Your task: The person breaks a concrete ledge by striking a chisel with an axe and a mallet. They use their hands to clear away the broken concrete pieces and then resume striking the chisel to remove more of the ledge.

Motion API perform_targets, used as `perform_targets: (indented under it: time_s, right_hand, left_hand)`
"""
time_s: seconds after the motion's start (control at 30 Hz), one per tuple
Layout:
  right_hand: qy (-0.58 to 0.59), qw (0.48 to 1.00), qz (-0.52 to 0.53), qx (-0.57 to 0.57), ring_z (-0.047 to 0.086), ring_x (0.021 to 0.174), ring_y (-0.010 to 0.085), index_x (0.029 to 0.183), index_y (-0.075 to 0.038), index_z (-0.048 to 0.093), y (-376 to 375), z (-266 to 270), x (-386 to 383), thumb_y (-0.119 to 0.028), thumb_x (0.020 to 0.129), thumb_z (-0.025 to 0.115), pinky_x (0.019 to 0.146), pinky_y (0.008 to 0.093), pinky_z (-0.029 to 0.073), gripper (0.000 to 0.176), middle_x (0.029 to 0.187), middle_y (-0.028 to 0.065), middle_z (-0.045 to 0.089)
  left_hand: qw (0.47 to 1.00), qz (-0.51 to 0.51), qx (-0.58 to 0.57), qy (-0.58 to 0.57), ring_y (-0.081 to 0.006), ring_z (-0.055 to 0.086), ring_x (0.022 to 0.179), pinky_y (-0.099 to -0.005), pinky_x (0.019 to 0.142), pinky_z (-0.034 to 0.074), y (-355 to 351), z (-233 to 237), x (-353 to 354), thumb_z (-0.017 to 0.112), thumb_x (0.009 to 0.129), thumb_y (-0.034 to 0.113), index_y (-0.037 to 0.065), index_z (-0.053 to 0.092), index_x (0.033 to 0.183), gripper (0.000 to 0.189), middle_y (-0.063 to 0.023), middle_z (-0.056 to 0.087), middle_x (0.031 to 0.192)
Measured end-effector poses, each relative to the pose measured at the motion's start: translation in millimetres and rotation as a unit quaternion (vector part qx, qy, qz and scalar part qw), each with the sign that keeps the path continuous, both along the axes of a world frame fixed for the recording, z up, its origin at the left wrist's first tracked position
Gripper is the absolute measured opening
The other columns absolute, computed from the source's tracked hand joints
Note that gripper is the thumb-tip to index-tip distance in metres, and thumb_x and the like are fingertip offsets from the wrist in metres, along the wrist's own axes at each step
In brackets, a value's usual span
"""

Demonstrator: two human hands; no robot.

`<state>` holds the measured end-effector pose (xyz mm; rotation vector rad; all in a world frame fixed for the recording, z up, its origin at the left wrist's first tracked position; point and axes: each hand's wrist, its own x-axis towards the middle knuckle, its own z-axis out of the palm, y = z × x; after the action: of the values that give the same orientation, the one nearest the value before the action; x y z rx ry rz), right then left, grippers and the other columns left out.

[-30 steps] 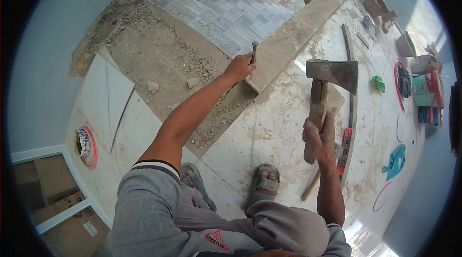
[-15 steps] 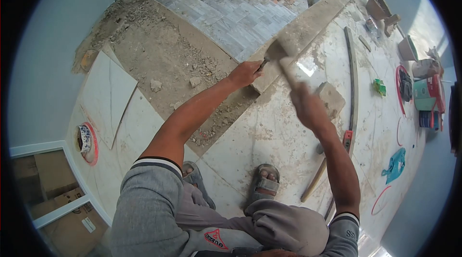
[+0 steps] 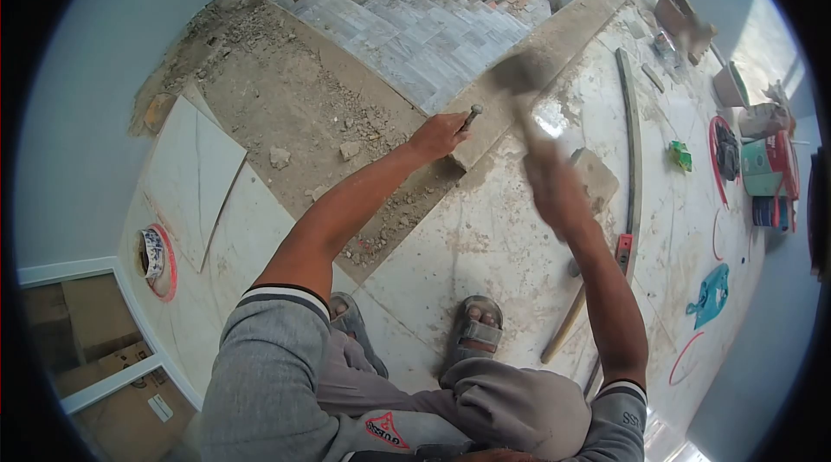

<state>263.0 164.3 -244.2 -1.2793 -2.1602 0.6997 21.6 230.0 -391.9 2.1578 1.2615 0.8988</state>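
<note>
My left hand is closed round a metal chisel, whose round top sticks up above the fist. It is at the corner of the bare concrete ledge, beside the tiled stairs. The chisel's lower end is hidden by the hand. My right hand, smeared by motion, grips the handle of a hammer. The blurred hammer head is in the air above the ledge, up and to the right of the chisel top, apart from it.
Rubble lies on the rough floor at left, near a loose white tile. A tape-like roll is at far left. At right are a stone block, a long straight bar, a wooden handle and a teal bag.
The hammer head has shifted slightly and lifted away from the chisel, so the chisel's top now shows clearly. My left hand has stayed in about the same place.
</note>
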Motion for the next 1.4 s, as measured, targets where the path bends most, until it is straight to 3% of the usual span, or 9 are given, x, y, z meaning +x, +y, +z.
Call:
perform_targets:
  time_s: [0.13, 0.33, 0.57, 0.8, 1.1, 1.17, 1.23, 1.3, 1.4]
  right_hand:
    - [-0.096, 0.994, 0.019, -0.056, 0.055, 0.059, 0.0463, 0.103, -0.002, 0.036, -9.7, 18.5, -2.1, -0.023, 0.091, 0.049, 0.056, 0.0519, 0.043, 0.027, 0.062, 0.0261, 0.055]
    - [0.311, 0.949, -0.05, -0.002, 0.048, 0.052, 0.0077, 0.103, 0.0, 0.038, -12.7, 103.4, -8.2, -0.03, 0.093, 0.052, 0.043, 0.0215, 0.038, 0.035, 0.066, 0.0035, 0.05]
    - [0.316, 0.93, -0.098, -0.162, 0.048, 0.052, 0.0089, 0.107, 0.001, 0.038, -57.1, 39.3, 21.2, -0.022, 0.092, 0.053, 0.044, 0.022, 0.04, 0.031, 0.067, 0.004, 0.05]
    - [0.27, 0.933, -0.104, -0.215, 0.05, 0.053, 0.0091, 0.106, 0.001, 0.042, -60.8, 26.6, 23.6, -0.024, 0.091, 0.056, 0.045, 0.0229, 0.041, 0.033, 0.067, 0.0036, 0.051]
    - [0.373, 0.912, -0.041, 0.165, 0.052, 0.053, 0.0113, 0.094, -0.002, 0.046, -11.4, 110.4, 20.2, -0.023, 0.092, 0.054, 0.047, 0.0225, 0.043, 0.023, 0.069, 0.0065, 0.054]
    - [0.329, 0.935, -0.054, 0.119, 0.054, 0.056, 0.0102, 0.095, -0.002, 0.047, -4.0, 82.5, 19.6, -0.024, 0.092, 0.052, 0.048, 0.0248, 0.044, 0.022, 0.072, 0.007, 0.057]
    - [0.028, 0.997, -0.076, 0.007, 0.057, 0.059, 0.0194, 0.099, -0.001, 0.046, -1.0, 0.5, 40.2, -0.024, 0.092, 0.051, 0.052, 0.0322, 0.045, 0.025, 0.073, 0.0124, 0.058]
    - [-0.113, 0.99, -0.001, -0.09, 0.057, 0.066, 0.0453, 0.105, 0.0, 0.039, -11.9, -3.8, 27.8, -0.024, 0.092, 0.049, 0.059, 0.0497, 0.042, 0.029, 0.069, 0.0267, 0.057]
    - [-0.112, 0.984, -0.027, -0.133, 0.057, 0.07, 0.047, 0.11, -0.002, 0.039, -17.8, 38.9, 22.6, -0.025, 0.091, 0.051, 0.062, 0.0519, 0.042, 0.032, 0.074, 0.028, 0.059]
  left_hand:
    - [0.999, 0.039, 0.013, 0.021, -0.0367, 0.058, 0.073, -0.0434, 0.063, 0.045, -1.8, -5.6, 2.0, 0.065, 0.079, 0.015, 0.002, 0.049, 0.086, 0.021, -0.0162, 0.058, 0.075]
    - [0.997, -0.028, -0.056, 0.047, -0.0346, 0.058, 0.07, -0.0404, 0.062, 0.044, 5.7, -4.8, -18.3, 0.062, 0.082, 0.02, 0.001, 0.051, 0.087, 0.023, -0.0166, 0.058, 0.072]
    - [0.968, 0.101, -0.214, -0.081, -0.0207, 0.061, 0.066, -0.0372, 0.063, 0.045, -8.5, 28.9, -21.6, 0.062, 0.081, 0.022, 0.001, 0.054, 0.084, 0.022, -0.0125, 0.062, 0.071]
    - [0.993, 0.049, -0.097, -0.048, -0.0288, 0.059, 0.064, -0.037, 0.06, 0.044, -0.4, 7.8, 28.5, 0.064, 0.081, 0.023, 0.003, 0.052, 0.085, 0.024, -0.0127, 0.059, 0.068]
    - [1.0, -0.007, -0.007, -0.006, -0.0386, 0.056, 0.074, -0.0434, 0.062, 0.044, -3.0, -1.4, 36.2, 0.063, 0.083, 0.022, 0.001, 0.047, 0.09, 0.028, -0.0183, 0.056, 0.075]
    - [1.0, -0.006, -0.001, 0.013, -0.0385, 0.057, 0.075, -0.0434, 0.063, 0.045, -2.6, -2.6, 37.0, 0.063, 0.083, 0.023, 0.001, 0.048, 0.092, 0.028, -0.0181, 0.056, 0.077]
    - [1.0, -0.006, 0.015, -0.003, -0.0382, 0.055, 0.072, -0.0427, 0.062, 0.044, -2.8, -4.0, 37.4, 0.063, 0.083, 0.022, 0.001, 0.047, 0.089, 0.027, -0.0176, 0.055, 0.075]
    - [0.999, -0.003, 0.033, -0.018, -0.038, 0.054, 0.07, -0.0421, 0.06, 0.043, -5.5, -4.3, 39.0, 0.063, 0.083, 0.021, 0.001, 0.047, 0.087, 0.026, -0.0172, 0.054, 0.073]
    - [0.999, 0.004, 0.045, -0.004, -0.0377, 0.054, 0.07, -0.0423, 0.06, 0.043, -10.4, -6.5, 38.7, 0.063, 0.083, 0.021, 0.002, 0.047, 0.086, 0.025, -0.0168, 0.054, 0.073]
